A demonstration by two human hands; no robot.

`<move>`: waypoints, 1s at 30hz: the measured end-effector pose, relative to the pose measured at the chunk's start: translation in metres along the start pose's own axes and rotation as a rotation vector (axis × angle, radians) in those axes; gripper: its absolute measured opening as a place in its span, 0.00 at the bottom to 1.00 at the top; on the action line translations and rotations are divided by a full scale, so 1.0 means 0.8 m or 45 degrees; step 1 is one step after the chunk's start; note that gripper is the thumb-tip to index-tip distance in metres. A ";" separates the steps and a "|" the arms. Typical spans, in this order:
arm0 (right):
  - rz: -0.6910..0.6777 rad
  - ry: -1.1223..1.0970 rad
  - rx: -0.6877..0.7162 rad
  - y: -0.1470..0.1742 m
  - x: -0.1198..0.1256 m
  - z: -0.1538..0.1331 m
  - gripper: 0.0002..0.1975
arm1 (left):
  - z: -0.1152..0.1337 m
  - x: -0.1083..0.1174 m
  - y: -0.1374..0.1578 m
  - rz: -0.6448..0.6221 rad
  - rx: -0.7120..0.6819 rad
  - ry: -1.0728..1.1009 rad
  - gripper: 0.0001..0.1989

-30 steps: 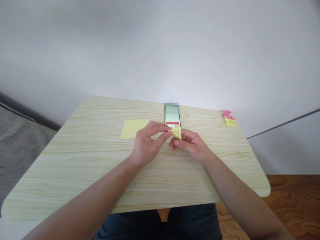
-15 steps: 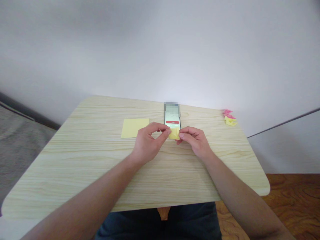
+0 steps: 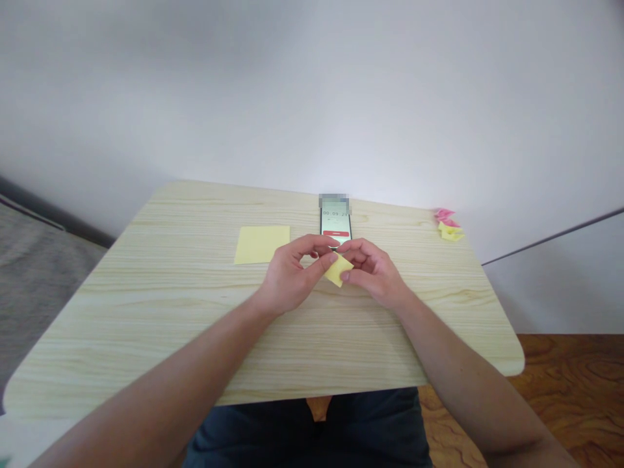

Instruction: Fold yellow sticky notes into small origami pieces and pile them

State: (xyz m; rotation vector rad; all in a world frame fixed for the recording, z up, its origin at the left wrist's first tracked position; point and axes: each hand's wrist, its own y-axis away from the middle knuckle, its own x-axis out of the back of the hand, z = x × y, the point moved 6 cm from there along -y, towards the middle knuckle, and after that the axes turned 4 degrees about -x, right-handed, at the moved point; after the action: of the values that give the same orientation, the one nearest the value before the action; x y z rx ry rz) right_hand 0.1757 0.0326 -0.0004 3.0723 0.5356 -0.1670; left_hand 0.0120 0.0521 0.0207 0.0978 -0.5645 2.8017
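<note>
A small folded piece of yellow paper (image 3: 338, 270) is held between my two hands, above the middle of the table. My left hand (image 3: 295, 273) pinches its upper left side between thumb and fingers. On the right, my right hand (image 3: 374, 270) grips the lower right edge, its thumb in front and its curled fingers behind. Just beyond my fingertips lies a phone (image 3: 336, 221) with a lit timer screen and a red button. To the left, partly behind my left hand, a flat square yellow sheet (image 3: 260, 244) rests on the table.
Pale wood-grain table (image 3: 146, 312) spans the view, its back edge against a white wall (image 3: 312, 97). Near the right edge sit a pink folded paper piece (image 3: 444, 216) and a yellow folded paper piece (image 3: 450, 231).
The folded paper has turned from lying level to a tilted, diamond-like position. My right fingers have shifted up behind it, while my left hand keeps its pinch.
</note>
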 end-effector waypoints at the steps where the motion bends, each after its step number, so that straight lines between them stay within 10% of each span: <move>1: -0.023 -0.005 -0.019 0.001 -0.002 0.001 0.21 | -0.001 -0.001 0.000 -0.010 0.003 0.009 0.13; 30: 0.137 -0.251 -0.126 -0.008 0.015 0.010 0.20 | -0.009 -0.005 0.001 -0.149 0.181 0.096 0.12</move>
State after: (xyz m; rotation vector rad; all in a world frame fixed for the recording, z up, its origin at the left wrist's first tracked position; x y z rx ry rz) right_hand 0.1841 0.0424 -0.0100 2.9351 0.3565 -0.4221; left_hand 0.0155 0.0528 0.0135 0.0524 -0.3307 2.7153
